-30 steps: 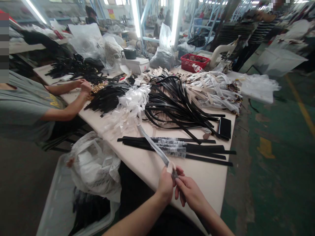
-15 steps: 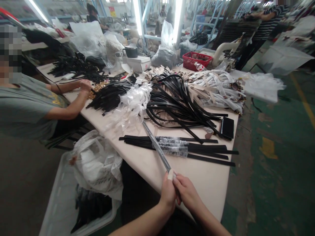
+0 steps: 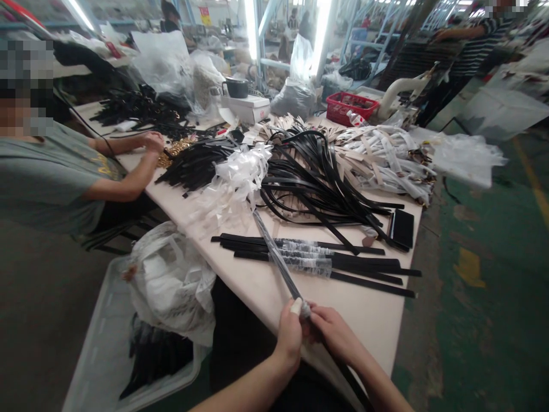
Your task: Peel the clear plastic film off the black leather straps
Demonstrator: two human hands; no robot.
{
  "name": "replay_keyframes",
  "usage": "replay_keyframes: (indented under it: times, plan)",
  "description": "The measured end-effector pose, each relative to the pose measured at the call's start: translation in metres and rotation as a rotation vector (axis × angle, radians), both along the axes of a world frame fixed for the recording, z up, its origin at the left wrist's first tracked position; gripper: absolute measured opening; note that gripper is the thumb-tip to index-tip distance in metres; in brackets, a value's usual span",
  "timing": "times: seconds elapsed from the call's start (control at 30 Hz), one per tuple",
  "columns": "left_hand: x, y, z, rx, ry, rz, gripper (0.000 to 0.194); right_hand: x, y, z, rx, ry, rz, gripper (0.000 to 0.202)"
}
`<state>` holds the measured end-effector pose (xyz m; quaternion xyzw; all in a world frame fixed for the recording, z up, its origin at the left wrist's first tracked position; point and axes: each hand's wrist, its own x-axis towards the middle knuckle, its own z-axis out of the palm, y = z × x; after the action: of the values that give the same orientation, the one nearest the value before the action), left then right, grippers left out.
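A long black strap (image 3: pixel 277 254) partly covered in clear plastic film runs from the plastic pile toward me. My left hand (image 3: pixel 290 329) is closed around it, thumb on top; the thumb tip carries a pale wrap. Close beside it, my right hand (image 3: pixel 332 332) pinches the strap where the film (image 3: pixel 305 310) is bunched up between the hands. A bare dark length of strap (image 3: pixel 349 380) trails below my right hand toward my lap. Just beyond my hands, several black straps (image 3: pixel 369 263) lie side by side, with clear film around their middles.
Crumpled clear film (image 3: pixel 242 169) and a heap of black straps (image 3: pixel 309 171) cover the table's middle. A phone-like black object (image 3: pixel 402 229) lies near the right edge. Left sits a co-worker (image 3: pixel 55 166). Below the table's left edge is a plastic bin (image 3: pixel 92 343) with a white bag (image 3: pixel 171 280).
The film has bunched between my hands, and a bare dark length of strap now shows below my right hand. My right hand has shifted slightly right and down. The view has moved a little.
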<state>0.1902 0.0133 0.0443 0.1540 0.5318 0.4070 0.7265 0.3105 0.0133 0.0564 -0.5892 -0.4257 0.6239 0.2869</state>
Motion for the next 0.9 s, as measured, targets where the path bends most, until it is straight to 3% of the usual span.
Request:
replay_keyframes:
  times: [0.1, 0.2, 0.3, 0.37, 0.47, 0.57, 0.67, 0.73, 0.8, 0.9]
  plan:
    - [-0.01, 0.003, 0.01, 0.162, 0.146, -0.018, 0.034, 0.009, 0.036, 0.007, 0.108, -0.108, -0.115, 0.038]
    - [-0.018, 0.001, 0.018, 0.307, 0.159, -0.261, 0.027, -0.011, 0.077, 0.011, 0.108, -0.05, -0.04, 0.04]
    - [-0.031, 0.007, 0.019, 0.3, 0.021, -0.458, 0.018, -0.038, 0.096, 0.014, 0.072, 0.054, 0.043, 0.041]
    - [-0.047, 0.025, 0.021, 0.238, -0.081, -0.351, 0.02, -0.047, 0.091, 0.02, 0.093, 0.094, 0.044, 0.039]
    - [-0.078, 0.078, 0.033, 0.261, -0.266, -0.04, 0.04, -0.047, 0.073, 0.031, 0.157, 0.164, 0.009, 0.035]
    - [-0.101, 0.142, 0.053, 0.335, -0.415, 0.064, 0.041, -0.046, 0.056, 0.032, 0.136, 0.202, 0.021, 0.035]
    - [-0.105, 0.187, 0.066, 0.332, -0.356, 0.079, 0.036, -0.052, 0.047, 0.021, 0.082, 0.195, 0.075, 0.038]
    - [-0.099, 0.197, 0.069, 0.377, -0.274, 0.085, 0.032, -0.053, 0.046, 0.015, 0.057, 0.177, 0.123, 0.039]
    - [-0.09, 0.191, 0.067, 0.453, -0.204, 0.07, 0.029, -0.048, 0.052, 0.018, 0.1, 0.127, 0.167, 0.039]
    - [-0.077, 0.164, 0.063, 0.558, -0.069, -0.064, 0.03, -0.037, 0.077, 0.041, 0.296, 0.005, 0.093, 0.044]
